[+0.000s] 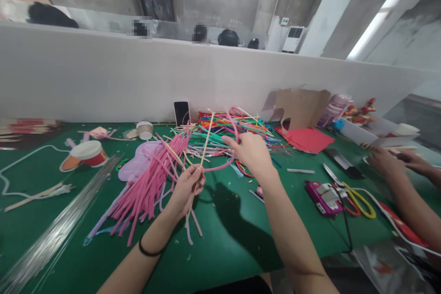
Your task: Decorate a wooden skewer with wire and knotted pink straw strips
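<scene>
Pinching a pale yellow stem (207,140) and the lower end of a curved pink strand (220,167), the left hand (189,187) hangs above the green surface (220,252). The right hand (251,151) grips that strand farther along, between thumb and fingers. A pink bundle (148,183) lies just beside the left hand; a multicoloured pile (251,124) lies behind both.

One left hand (189,186) and one right hand (251,150) are showing in the middle with one pink fuzzy stick (220,166) running between them, and two more hands (384,161) are showing at the right. One phone (181,112), one pair of scissors (331,175), one red-and-white cup (96,159) and one purple power box (320,201) are resting on the surface (220,239), while five heads (228,38) are peeking over the wall (138,78). The bunched pink sticks (148,188) are lying too thick to count.
</scene>
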Motion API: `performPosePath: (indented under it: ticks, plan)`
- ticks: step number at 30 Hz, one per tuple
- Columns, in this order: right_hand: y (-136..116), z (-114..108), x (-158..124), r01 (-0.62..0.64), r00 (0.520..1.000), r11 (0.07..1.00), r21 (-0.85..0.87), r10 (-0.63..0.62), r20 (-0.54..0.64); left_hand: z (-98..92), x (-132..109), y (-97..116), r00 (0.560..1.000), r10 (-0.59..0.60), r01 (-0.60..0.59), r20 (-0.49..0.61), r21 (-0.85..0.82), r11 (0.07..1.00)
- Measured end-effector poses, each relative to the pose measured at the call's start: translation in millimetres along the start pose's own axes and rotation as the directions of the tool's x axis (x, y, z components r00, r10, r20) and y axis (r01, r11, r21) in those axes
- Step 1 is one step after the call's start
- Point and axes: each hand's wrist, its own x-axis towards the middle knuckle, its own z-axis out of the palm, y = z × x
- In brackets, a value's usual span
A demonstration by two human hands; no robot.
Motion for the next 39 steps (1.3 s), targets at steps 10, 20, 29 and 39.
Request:
performPosePath:
  ticks: [10,20,29,39]
  plan:
    - [62,-2,8,0.123,0.938,0.911,0.393,0.022,-0.345,-14.7,4,5,0.927,-0.278,0.334,0.251,-0.216,0.917]
    - [65,26,15,0.044,0.997,0.996,-0.076,-0.048,-0.053,-11.8,-4,11,0.87,-0.321,0.44,0.373,-0.296,0.848]
    - [40,32,-63,0.137,0.982,0.949,-0.283,-0.167,-0.084,-9.4,-3,15,0.922,-0.253,0.357,0.294,-0.385,0.851]
    - [20,23,-72,0.34,0.924,0.861,0.377,-0.381,0.037,-9.8,-4,12,0.922,-0.255,0.34,0.293,-0.293,0.893]
